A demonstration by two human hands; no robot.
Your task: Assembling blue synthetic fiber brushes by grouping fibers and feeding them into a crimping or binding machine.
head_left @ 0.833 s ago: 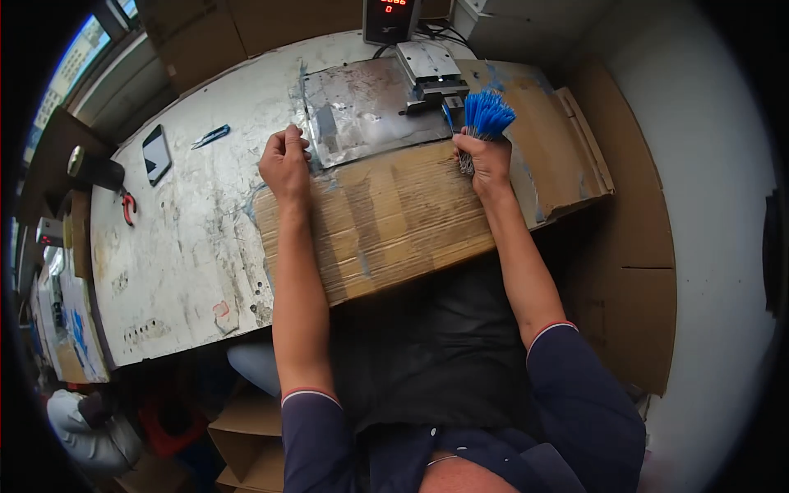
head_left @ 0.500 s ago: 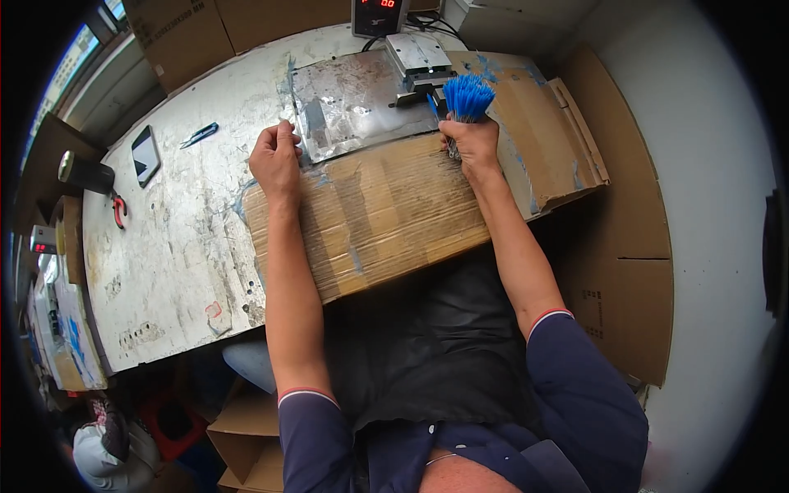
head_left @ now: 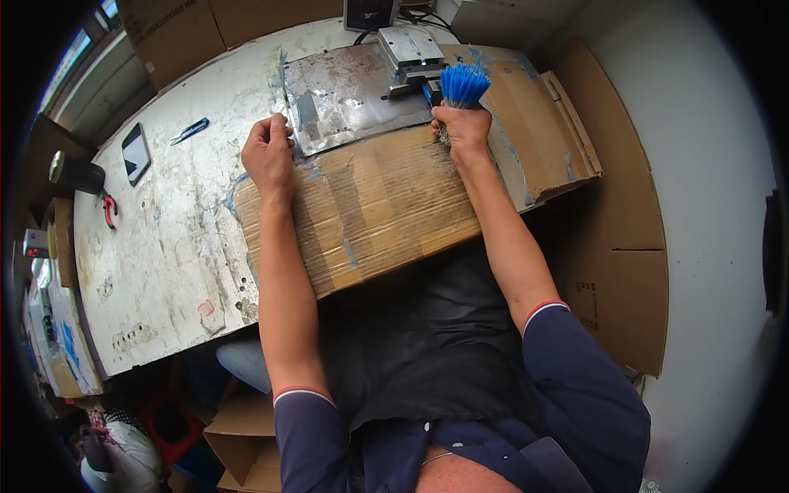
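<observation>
My right hand [head_left: 463,131] is wrapped round a bundle of thin blue-ended wires [head_left: 465,85], the blue ends fanned out above the fist and pale metallic ends showing below it. Just beside it stands a small metal fixture [head_left: 411,51], with a blue strand [head_left: 426,92] at its front. Over the left edge of a worn metal plate [head_left: 349,94], my left hand [head_left: 269,156] is closed, thumb against curled fingers. What those fingers hold, if anything, cannot be made out. Both forearms pass over a flattened cardboard sheet [head_left: 378,218] along the bench's near edge.
On the scuffed white bench [head_left: 164,255] lie a phone [head_left: 136,154], a blue cutter-like tool [head_left: 191,131], red-handled pliers [head_left: 109,211] and a dark cylinder [head_left: 76,172]. A dark display box [head_left: 371,14] with cables stands behind the fixture. Cardboard [head_left: 620,287] leans at right; another person [head_left: 123,456] is lower left.
The whole view has shifted slightly, bringing the bench a little up and left. Both hands keep nearly the same pose, the right still gripping the wires. The display box's red digits are out of view.
</observation>
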